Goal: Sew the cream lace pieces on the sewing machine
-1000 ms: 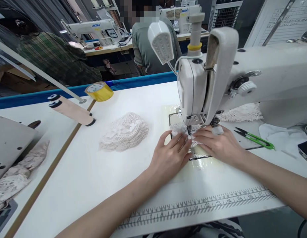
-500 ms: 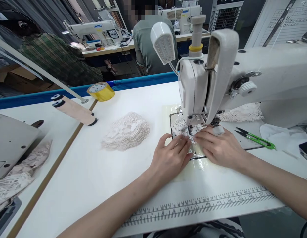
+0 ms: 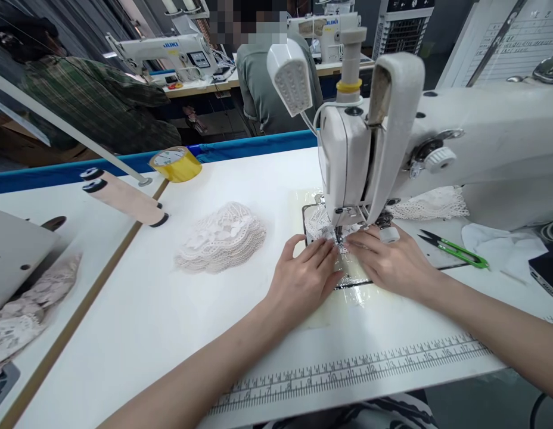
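A small piece of white lace (image 3: 320, 221) lies under the presser foot of the white sewing machine (image 3: 348, 161). My left hand (image 3: 303, 265) rests on its near left side, fingers stretched out and thumb spread apart. From the right, my right hand (image 3: 386, 256) lays its flat fingers on the same lace, close to the needle; the machine head covers part of them. Both sets of fingertips press the lace down, one on each side of the foot. Left of my hands sits a stack of lace pieces (image 3: 223, 238).
Green thread snips (image 3: 459, 249) and white cloth (image 3: 495, 241) lie right of the machine bed. More lace (image 3: 432, 204) sits behind my right hand. Thread cones (image 3: 122, 196) and a yellow tape roll (image 3: 178, 165) stand at the back left. Two people sit beyond the table's blue edge.
The lace edge has slid slightly away from me under the presser foot, with my fingers on it. The whole view has shifted a little; the person at the left has leaned their arm forward.
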A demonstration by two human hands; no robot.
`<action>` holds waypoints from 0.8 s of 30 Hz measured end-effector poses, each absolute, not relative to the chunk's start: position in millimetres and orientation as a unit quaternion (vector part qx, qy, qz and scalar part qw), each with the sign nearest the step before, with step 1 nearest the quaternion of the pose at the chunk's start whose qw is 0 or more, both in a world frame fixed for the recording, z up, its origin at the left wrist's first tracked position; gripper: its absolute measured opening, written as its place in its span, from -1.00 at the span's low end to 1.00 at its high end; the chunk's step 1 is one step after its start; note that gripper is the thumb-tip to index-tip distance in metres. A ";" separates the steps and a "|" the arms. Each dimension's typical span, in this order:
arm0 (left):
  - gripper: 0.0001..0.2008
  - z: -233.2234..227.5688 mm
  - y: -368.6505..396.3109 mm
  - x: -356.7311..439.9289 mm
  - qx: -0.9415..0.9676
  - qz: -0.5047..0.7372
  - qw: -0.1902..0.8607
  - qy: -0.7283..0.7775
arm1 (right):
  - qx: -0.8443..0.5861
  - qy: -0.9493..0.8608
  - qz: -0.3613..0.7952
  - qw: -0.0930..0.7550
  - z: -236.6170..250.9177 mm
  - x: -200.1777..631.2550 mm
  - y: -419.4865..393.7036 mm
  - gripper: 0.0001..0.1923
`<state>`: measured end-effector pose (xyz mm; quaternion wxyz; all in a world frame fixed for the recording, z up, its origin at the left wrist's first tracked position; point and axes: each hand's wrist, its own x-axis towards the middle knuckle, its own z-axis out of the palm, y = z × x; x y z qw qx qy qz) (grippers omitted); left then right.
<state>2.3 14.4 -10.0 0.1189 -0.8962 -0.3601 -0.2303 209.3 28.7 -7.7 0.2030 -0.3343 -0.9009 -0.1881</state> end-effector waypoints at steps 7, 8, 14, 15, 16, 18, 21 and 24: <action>-0.74 -11.0 19.0 2.8 -0.894 -0.233 0.117 -0.365 | -0.354 -0.901 -0.183 0.173 -7.1 208.3 29.9 -0.66; -0.73 -10.8 19.5 2.9 -0.893 -0.232 0.116 -0.367 | -0.354 -0.901 -0.182 0.171 -6.7 208.2 29.8 -0.66; -0.71 -11.3 21.2 3.5 -0.891 -0.227 0.115 -0.377 | -0.355 -0.904 -0.183 0.150 -4.8 208.5 29.6 -0.65; -0.71 -11.6 21.3 3.6 -0.890 -0.226 0.116 -0.378 | -0.355 -0.905 -0.183 0.149 -4.9 208.7 29.7 -0.65; -0.70 -11.9 21.4 3.6 -0.890 -0.226 0.117 -0.378 | -0.354 -0.905 -0.183 0.149 -5.2 208.9 29.8 -0.65; -0.69 -12.3 21.5 3.6 -0.890 -0.224 0.118 -0.379 | -0.353 -0.905 -0.183 0.151 -5.8 209.1 29.8 -0.64; -0.70 -12.5 21.4 3.5 -0.890 -0.222 0.116 -0.380 | -0.355 -0.906 -0.178 0.149 -6.8 208.9 29.8 -0.64; -0.70 -12.9 21.2 3.7 -0.890 -0.227 0.115 -0.379 | -0.355 -0.904 -0.182 0.152 -8.0 208.8 30.0 -0.63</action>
